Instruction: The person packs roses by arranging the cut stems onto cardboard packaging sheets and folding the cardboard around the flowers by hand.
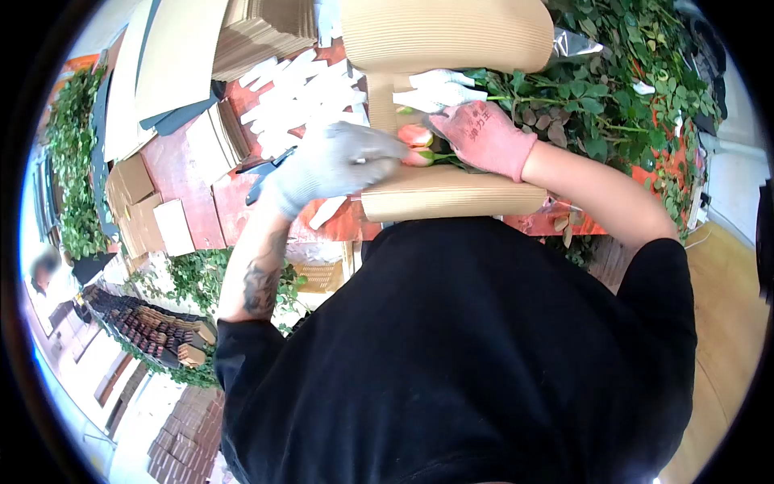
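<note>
Fingers of the pink-gloved right hand (486, 139) curl downward, their grip hidden; those of the grey-gloved left hand (329, 160) blur, so closure is unclear. Corrugated cardboard (447, 36) flanks the peach rosebuds (415, 135) between both hands; pressing too hard could bruise them.

At upper centre, the gloved right hand (484, 139) and blurred gloved left hand (343, 160) flank peach flowers (415, 135) amid corrugated cardboard (451, 36); foliage (597, 105) fills the upper right.
</note>
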`<move>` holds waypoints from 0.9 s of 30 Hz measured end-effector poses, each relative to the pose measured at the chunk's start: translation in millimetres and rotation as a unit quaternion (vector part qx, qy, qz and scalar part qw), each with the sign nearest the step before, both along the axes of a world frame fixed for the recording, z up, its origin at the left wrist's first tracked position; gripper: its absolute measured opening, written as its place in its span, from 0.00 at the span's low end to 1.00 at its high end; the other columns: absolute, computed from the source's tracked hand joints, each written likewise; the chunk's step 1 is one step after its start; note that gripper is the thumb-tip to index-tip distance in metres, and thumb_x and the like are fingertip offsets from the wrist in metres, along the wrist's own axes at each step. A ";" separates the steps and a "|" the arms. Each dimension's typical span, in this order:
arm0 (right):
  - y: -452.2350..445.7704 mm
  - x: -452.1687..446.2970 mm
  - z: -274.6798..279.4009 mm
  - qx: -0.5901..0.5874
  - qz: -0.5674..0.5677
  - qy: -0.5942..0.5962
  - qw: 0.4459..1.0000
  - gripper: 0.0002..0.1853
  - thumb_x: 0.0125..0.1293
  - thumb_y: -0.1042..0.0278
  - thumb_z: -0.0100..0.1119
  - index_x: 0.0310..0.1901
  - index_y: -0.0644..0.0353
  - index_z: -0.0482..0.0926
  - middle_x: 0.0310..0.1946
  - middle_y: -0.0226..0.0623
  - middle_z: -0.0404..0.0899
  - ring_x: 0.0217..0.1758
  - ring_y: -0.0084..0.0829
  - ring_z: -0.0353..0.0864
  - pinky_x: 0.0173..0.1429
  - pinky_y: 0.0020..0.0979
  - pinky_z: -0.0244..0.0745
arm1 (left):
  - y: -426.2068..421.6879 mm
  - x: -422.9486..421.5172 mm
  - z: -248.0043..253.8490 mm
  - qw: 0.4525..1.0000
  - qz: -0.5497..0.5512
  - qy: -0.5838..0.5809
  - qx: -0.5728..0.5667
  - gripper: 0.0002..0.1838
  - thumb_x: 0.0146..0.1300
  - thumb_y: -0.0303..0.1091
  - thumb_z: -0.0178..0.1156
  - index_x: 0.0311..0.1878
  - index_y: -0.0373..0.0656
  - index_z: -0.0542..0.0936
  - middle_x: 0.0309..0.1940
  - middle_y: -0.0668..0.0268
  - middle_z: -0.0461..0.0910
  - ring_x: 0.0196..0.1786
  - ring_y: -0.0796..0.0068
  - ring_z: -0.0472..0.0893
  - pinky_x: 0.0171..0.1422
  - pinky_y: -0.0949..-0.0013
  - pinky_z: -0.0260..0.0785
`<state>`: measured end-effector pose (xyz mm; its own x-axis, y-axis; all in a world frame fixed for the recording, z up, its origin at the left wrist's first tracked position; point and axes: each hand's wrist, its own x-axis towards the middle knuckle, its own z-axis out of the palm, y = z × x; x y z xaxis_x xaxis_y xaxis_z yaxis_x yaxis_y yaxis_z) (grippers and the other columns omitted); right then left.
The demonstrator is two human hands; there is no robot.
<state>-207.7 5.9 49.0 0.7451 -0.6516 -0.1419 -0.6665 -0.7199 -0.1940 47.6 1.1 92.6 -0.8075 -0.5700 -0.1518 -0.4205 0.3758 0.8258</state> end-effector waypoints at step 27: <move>-3.4 0.1 4.7 0.071 -0.037 0.094 0.992 0.31 0.58 0.62 0.56 0.59 0.74 0.62 0.31 0.50 0.78 0.36 0.43 0.80 0.44 0.41 0.74 | -8.0 -52.0 -54.8 0.940 0.308 -0.134 -0.057 0.17 0.54 0.44 0.60 0.33 0.36 0.79 0.22 0.55 0.79 0.28 0.55 0.80 0.35 0.58 0.71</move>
<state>-207.6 2.5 53.8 0.6474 -0.6669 -0.3690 -0.7506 -0.6418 -0.1571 -4.3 -6.9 37.8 -0.2614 -0.9415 -0.2127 -0.7742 0.0729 0.6287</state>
